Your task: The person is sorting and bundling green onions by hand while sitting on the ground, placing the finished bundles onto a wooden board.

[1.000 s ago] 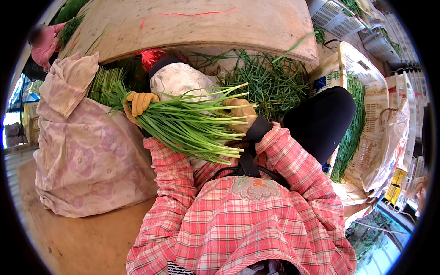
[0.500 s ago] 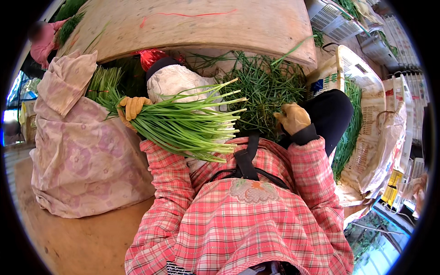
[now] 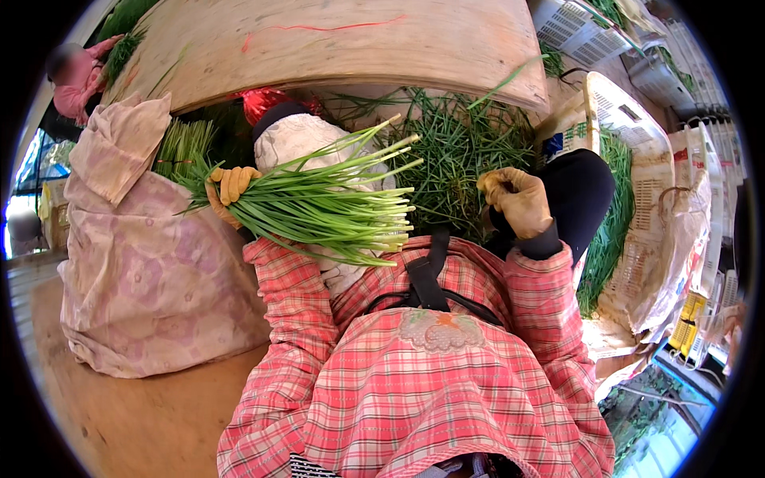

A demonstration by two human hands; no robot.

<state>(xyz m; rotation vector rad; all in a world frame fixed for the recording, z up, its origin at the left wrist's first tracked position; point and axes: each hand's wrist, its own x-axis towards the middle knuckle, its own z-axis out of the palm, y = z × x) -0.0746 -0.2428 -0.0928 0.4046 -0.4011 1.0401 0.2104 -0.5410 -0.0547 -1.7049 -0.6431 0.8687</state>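
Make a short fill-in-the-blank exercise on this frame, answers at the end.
The hand gripping the green stalks is the ____ one.
The right hand is covered by a ____.
The string on the wooden board is coloured ____.
In the picture, the white crate holding greens stands to the ____ of the green stalks.

Missing words: left; glove; red; right.

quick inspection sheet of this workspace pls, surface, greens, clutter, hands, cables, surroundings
surface: wooden board with a thin red strand lying on it
job's things: bunch of long green stalks, pale ends pointing right; another bunch beyond the left hand
clutter: loose green leaves heaped below the board's near edge
hands: gloved; left closed around the stalks; right hand curled beside the heap, grip unclear
cables: black cord at waist, purpose unclear
surroundings: white crate holding greens, right; flowered cloth, left; person in pink, upper left
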